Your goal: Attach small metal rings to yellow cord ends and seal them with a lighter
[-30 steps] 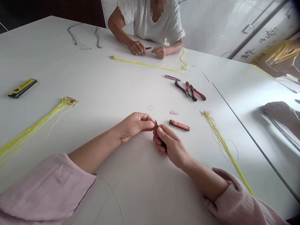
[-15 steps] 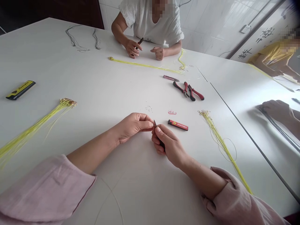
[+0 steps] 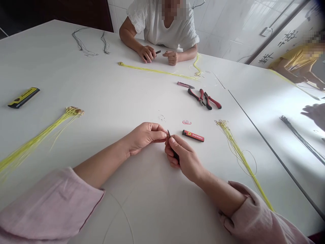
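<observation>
My left hand (image 3: pixel 149 134) is closed in a pinch, thumb against the forefinger, at the tip of a dark pointed tool (image 3: pixel 175 156). Whatever lies between those fingers is too small to make out. Wrapped round the tool's dark body is my right hand (image 3: pixel 185 152), its thumb pressed along the top and the narrow point sticking up towards my left fingertips. The hands almost touch. A thin pale cord (image 3: pixel 127 222) curves over the table below them; its upper end fades from sight. Just beyond my right hand lies a red lighter (image 3: pixel 193 136).
Bundles of yellow cord with metal ends lie left (image 3: pixel 61 118) and right (image 3: pixel 235 145). Red-black pliers (image 3: pixel 214 100) and a pink-handled pointed tool (image 3: pixel 185 85) lie ahead. A yellow lighter (image 3: pixel 23 98) is far left. Co-workers sit opposite and right, near a grey cord bundle (image 3: pixel 302 137).
My hands keep almost the same pose. The person opposite has lowered their dark tool towards their other hand. At the right, a co-worker's hand has drawn away from the grey bundle.
</observation>
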`<state>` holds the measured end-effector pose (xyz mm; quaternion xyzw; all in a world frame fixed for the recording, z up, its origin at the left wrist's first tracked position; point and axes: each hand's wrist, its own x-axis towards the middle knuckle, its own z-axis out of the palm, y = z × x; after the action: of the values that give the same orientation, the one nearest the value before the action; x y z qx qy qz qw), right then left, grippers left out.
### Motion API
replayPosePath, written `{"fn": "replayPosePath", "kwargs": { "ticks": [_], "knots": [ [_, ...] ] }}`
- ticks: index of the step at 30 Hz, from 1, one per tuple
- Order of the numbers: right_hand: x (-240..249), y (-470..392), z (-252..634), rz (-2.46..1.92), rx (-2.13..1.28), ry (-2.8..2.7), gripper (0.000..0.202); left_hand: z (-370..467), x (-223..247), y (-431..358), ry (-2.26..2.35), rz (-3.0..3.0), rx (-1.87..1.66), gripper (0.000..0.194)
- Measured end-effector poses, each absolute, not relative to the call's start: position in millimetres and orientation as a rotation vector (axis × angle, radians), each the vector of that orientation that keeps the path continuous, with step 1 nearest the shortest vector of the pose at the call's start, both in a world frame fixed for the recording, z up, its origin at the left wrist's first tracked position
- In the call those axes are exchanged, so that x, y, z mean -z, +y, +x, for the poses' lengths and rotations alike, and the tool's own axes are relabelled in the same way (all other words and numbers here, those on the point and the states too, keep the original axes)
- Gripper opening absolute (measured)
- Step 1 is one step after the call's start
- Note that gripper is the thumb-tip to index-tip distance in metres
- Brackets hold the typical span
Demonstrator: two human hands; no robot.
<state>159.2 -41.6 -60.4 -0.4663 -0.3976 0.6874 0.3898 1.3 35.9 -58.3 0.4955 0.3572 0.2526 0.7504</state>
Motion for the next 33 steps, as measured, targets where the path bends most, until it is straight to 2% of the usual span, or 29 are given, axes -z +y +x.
{"fn": "replayPosePath", "kwargs": {
  "ticks": [28, 31, 33],
  "knots": [
    [58, -40, 160, -1.188, -1.742, -0.994, 0.030, 1, 60, 35, 0.764, 1.064, -0.580, 0.012],
    [47, -31, 173, -1.210, -1.595, -1.049, 0.027, 1, 61, 35, 0.797, 1.040, -0.589, 0.018],
    [39, -20, 188, -1.314, -1.317, -1.186, 0.027, 1, 60, 35, 0.822, 1.020, -0.588, 0.022]
  ]
}}
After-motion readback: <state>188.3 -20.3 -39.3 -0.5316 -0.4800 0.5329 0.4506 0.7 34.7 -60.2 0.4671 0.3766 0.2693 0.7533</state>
